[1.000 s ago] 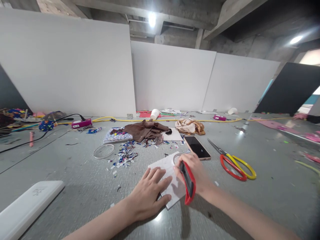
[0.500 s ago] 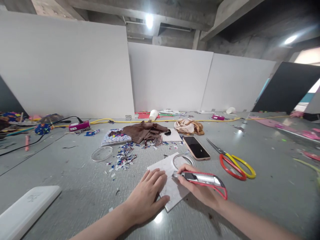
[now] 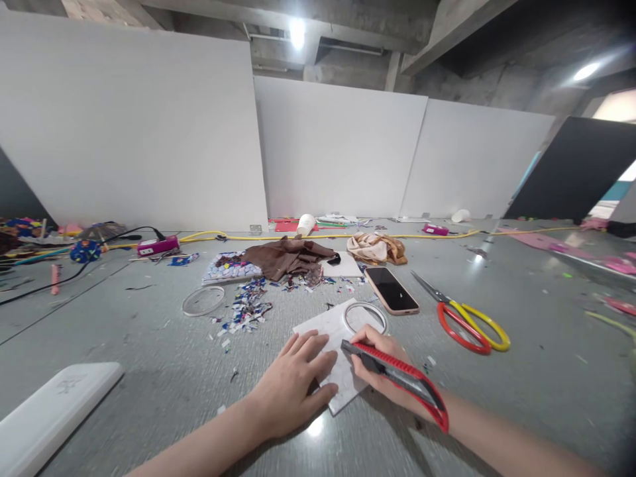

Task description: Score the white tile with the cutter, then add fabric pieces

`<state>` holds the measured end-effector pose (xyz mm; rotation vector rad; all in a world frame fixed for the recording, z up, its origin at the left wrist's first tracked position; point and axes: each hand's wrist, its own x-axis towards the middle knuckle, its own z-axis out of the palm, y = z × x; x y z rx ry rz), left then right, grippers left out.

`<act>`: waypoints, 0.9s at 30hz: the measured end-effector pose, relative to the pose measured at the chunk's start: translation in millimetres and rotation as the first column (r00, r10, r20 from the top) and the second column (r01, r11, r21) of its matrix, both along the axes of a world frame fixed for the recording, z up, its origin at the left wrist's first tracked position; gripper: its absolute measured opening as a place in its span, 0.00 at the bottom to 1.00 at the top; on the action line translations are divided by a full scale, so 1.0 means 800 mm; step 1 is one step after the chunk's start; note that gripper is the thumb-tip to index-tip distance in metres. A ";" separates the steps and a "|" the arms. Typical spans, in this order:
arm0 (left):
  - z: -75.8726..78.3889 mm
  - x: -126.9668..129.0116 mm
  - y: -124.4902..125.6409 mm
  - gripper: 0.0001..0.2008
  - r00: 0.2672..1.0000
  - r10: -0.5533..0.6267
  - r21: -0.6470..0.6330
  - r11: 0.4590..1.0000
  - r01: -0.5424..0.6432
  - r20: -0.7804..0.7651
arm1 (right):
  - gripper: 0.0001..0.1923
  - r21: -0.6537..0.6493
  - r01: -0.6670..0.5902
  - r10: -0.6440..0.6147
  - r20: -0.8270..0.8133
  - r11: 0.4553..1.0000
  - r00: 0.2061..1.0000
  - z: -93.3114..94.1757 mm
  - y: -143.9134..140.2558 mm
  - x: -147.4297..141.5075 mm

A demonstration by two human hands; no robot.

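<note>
A white, faintly marbled square board [image 3: 325,322] lies at an angle on the grey table in front of me. My left hand [image 3: 298,374] rests flat on its left side, fingers stretched out. In my right hand [image 3: 385,371] is a red and black utility knife [image 3: 405,375], its head pointing left over the board; whether the blade is out I cannot tell. A silvery ring [image 3: 365,318] sits at the board's upper right corner, just beyond my right fingers.
Right of the board lie a phone [image 3: 392,291] and red-and-yellow-handled scissors [image 3: 462,321]. Brown cloth [image 3: 285,257], fabric scraps [image 3: 246,308] and another ring [image 3: 203,301] are further back and left. A white power bank [image 3: 59,404] is at near left. A yellow cable [image 3: 238,237] crosses behind.
The utility knife has turned in my right hand: its red back now faces up and its rear end has swung toward me. My left hand stays on the board.
</note>
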<state>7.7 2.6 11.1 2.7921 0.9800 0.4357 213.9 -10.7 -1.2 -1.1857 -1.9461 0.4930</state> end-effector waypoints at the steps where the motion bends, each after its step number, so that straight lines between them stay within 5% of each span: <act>1: 0.000 0.000 0.000 0.16 1.000 0.001 0.000 1.000 -0.001 -0.003 | 0.04 0.008 -0.010 0.010 0.003 1.000 1.000 -0.001 0.000 0.001; 27: 0.002 0.000 -0.001 0.16 1.000 0.004 -0.008 1.000 -0.004 -0.002 | 0.06 0.001 -0.078 0.077 0.045 0.997 0.996 0.009 0.000 -0.001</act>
